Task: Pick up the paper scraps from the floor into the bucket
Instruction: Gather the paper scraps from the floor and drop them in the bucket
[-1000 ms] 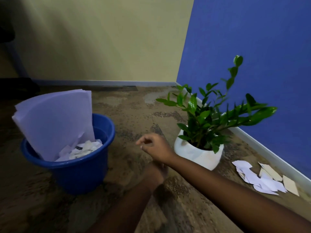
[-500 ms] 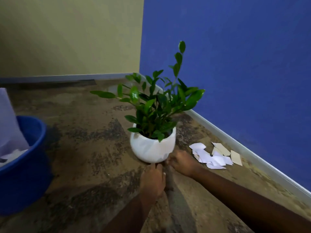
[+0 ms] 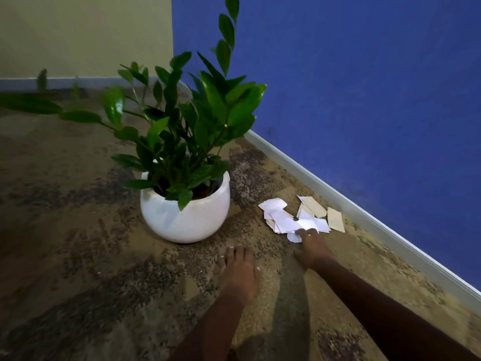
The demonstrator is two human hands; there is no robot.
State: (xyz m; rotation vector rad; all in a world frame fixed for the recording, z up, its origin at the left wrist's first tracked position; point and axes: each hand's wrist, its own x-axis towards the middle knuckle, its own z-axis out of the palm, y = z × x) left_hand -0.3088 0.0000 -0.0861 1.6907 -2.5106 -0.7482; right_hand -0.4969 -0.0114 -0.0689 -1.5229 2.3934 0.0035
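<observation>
A pile of white and tan paper scraps point(image 3: 286, 220) lies on the mottled brown floor near the skirting board of the blue wall. My right hand point(image 3: 312, 250) reaches out to the pile, and its fingertips touch the nearest white scraps at the pile's front edge. My left hand point(image 3: 238, 269) rests flat on the floor with straight fingers, just in front of the plant pot, holding nothing. The bucket is out of view.
A white round pot point(image 3: 184, 217) with a leafy green plant point(image 3: 182, 121) stands left of the scraps, close to both hands. The blue wall and its pale skirting board point(image 3: 364, 217) run along the right. A yellow wall closes the back left.
The view has swung right and closer, so the blue bucket has left the frame. My right hand moved from beside the pot to the scraps. My left hand now lies flat on the floor.
</observation>
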